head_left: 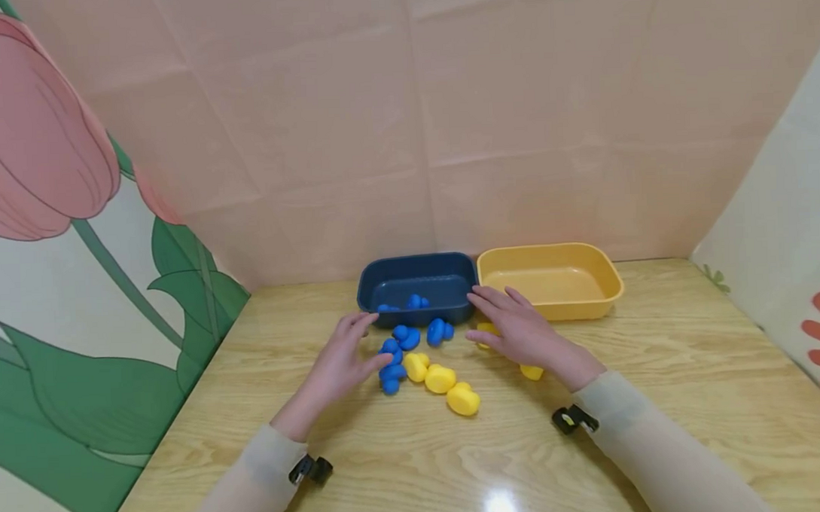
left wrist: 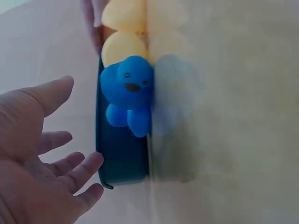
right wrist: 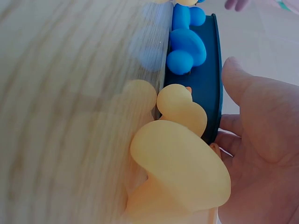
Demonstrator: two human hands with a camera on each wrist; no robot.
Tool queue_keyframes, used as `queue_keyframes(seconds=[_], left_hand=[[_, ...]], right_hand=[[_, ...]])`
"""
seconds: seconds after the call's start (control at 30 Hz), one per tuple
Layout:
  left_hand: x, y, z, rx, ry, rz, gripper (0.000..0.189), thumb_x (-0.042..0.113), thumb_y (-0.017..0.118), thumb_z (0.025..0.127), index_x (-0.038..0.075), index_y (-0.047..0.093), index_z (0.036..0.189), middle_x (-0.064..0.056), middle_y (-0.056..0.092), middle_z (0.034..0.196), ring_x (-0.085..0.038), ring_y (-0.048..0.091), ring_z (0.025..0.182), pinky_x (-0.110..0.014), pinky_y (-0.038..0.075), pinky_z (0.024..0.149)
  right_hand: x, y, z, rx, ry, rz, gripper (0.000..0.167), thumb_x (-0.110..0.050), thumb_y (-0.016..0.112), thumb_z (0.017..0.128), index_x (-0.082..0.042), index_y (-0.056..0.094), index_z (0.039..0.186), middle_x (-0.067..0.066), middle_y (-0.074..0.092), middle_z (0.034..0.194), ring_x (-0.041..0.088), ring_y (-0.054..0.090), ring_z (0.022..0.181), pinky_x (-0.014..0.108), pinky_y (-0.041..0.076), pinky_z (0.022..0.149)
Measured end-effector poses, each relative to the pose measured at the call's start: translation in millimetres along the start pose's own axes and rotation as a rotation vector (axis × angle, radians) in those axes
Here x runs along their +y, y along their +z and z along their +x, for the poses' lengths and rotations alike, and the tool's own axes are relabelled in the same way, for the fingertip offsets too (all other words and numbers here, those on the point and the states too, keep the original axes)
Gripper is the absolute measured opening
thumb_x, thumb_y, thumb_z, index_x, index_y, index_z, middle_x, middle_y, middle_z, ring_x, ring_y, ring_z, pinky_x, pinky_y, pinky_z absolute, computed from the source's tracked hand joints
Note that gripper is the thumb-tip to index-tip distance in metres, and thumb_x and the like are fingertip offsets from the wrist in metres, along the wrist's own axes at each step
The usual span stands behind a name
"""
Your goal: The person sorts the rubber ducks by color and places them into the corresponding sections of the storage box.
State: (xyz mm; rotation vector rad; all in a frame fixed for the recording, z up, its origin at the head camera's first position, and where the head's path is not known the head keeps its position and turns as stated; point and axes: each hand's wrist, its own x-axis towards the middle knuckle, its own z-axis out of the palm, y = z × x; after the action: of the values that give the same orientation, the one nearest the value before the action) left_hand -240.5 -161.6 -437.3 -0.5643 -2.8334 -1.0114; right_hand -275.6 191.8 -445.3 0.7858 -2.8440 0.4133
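My left hand [head_left: 337,362], fingers spread and holding nothing, is at the front left corner of the dark blue tray [head_left: 415,265], beside several blue rubber ducks [head_left: 391,373]. In the left wrist view a blue duck [left wrist: 128,84] faces the palm. My right hand [head_left: 524,335] reaches to the tray's front right corner with its fingers extended. Beneath it, yellow ducks [head_left: 532,372] are partly hidden. In the right wrist view yellow ducks [right wrist: 182,168] stand beside the palm, apparently not gripped. Inside the blue tray lie blue ducks [head_left: 417,302].
To the right, against the blue tray, stands a yellow tray [head_left: 554,311] with no ducks visible in it. Yellow ducks [head_left: 440,378] form a slanting row between the hands on the wooden table [head_left: 404,467]. A pink cloth backdrop [head_left: 419,135] hangs behind the trays.
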Motion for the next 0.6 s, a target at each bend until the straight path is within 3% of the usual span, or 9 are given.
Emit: queue_keyframes(seconds=[0.27, 0.6], left_hand=[[-5.4, 7.0, -7.7, -0.079, -0.007, 0.005, 0.076, 0.032, 0.087, 0.1, 0.008, 0.053, 0.163, -0.016, 0.051, 0.157, -0.033, 0.062, 0.131, -0.052, 0.058, 0.106], [-13.5, 12.1, -10.8, -0.157, 0.018, 0.008, 0.077, 0.032, 0.088, 0.098, 0.006, 0.053, 0.162, -0.018, 0.056, 0.15, -0.032, 0.063, 0.13, -0.053, 0.054, 0.111]], right_hand=[[0.1, -1.5, 0.3, -0.008, 0.01, 0.003, 0.077, -0.048, 0.068, 0.11, -0.001, 0.045, 0.166, 0.022, 0.04, 0.173, 0.041, 0.037, 0.16, 0.063, 0.016, 0.132], [-2.9, -3.3, -0.5, -0.004, 0.004, 0.008, 0.077, -0.046, 0.07, 0.109, 0.0, 0.046, 0.166, 0.022, 0.041, 0.172, 0.041, 0.037, 0.16, 0.064, 0.017, 0.132]])
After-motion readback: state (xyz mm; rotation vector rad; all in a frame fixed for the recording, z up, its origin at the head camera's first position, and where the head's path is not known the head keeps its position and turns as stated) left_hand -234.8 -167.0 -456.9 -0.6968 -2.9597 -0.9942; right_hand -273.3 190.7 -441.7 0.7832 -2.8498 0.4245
